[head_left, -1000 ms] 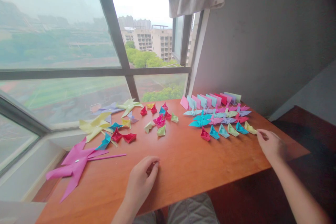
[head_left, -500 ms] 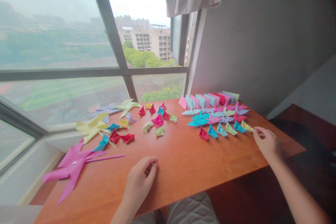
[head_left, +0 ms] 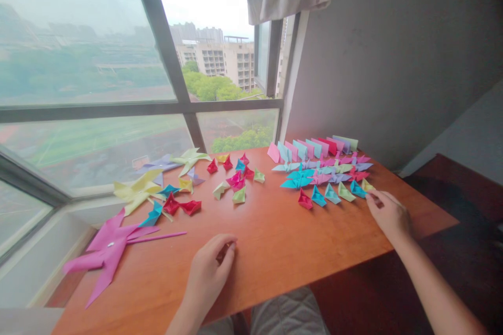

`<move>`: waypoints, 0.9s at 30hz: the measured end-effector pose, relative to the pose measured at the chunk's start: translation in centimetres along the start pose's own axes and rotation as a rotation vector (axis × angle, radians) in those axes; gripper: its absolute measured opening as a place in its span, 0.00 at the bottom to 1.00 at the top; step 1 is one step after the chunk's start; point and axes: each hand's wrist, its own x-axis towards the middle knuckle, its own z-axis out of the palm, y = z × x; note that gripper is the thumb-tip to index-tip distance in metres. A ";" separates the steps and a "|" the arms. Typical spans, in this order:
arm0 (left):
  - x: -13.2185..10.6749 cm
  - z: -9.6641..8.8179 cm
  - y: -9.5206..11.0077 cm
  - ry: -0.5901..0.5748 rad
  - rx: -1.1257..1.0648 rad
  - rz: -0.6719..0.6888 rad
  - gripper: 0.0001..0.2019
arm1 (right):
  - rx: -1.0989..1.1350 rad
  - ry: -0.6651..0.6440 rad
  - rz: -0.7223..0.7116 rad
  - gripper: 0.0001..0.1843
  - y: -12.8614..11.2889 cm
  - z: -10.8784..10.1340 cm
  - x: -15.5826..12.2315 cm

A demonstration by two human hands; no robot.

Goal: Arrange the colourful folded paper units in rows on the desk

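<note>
A row of small folded paper boats runs along the right part of the table, from a red boat [head_left: 305, 199] to a yellow boat [head_left: 367, 185] at its right end. My right hand [head_left: 390, 214] has its thumb and fingertips closed at the right tip of the blue paper boat [head_left: 358, 189], partly covering the yellow one behind. My left hand [head_left: 214, 264] rests on the wooden table [head_left: 275, 251] near the front edge, fingers curled and pinched together, with nothing visible in them.
Paper cranes [head_left: 301, 177] and upright folded paper pieces [head_left: 310, 149] stand in rows behind the boats. More boats [head_left: 236, 180] lie scattered mid-table. Pinwheels, including a large magenta pinwheel [head_left: 112, 251], lie at left by the window [head_left: 231, 107].
My right hand has shifted left from the yellow boat's tip to the blue boat's tip. The left hand and the paper figures look unchanged.
</note>
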 end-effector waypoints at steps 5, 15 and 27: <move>0.1 0.0 0.1 -0.004 -0.001 0.001 0.10 | -0.006 -0.018 0.000 0.17 0.0 -0.1 0.0; 0.0 0.0 -0.1 -0.014 -0.002 -0.005 0.10 | 0.024 0.050 -0.011 0.18 -0.3 -0.3 0.0; 0.0 0.0 0.0 -0.019 -0.009 -0.014 0.11 | 0.075 0.027 0.370 0.21 2.4 0.2 0.6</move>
